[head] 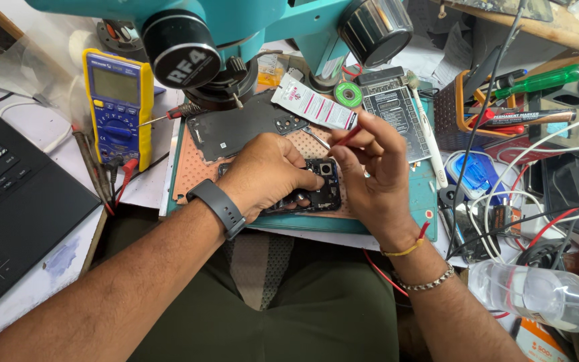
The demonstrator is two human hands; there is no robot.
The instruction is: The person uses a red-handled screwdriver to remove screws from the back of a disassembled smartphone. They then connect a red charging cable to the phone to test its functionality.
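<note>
Head view looked down on a cluttered repair bench. An opened phone [316,188] lay flat on a perforated orange mat [192,171], which sat on a teal work mat [423,201]. The left hand [269,174] rested over the phone's left part, its fingers curled down and pressing on the phone's upper edge, so most of the phone was hidden under the palm. The right hand [370,167] hovered just right of the phone, its thumb and fingers pinched shut on a thin red-handled tool [340,139]; the metal tip pointed up and left, just above the phone's top edge. A black back cover [236,127] lay beyond the left hand. A yellow multimeter [118,100] stood to the left, near a black laptop [8,201]. A clear plastic bottle [537,291] lay at the lower right among tangled wires.
</note>
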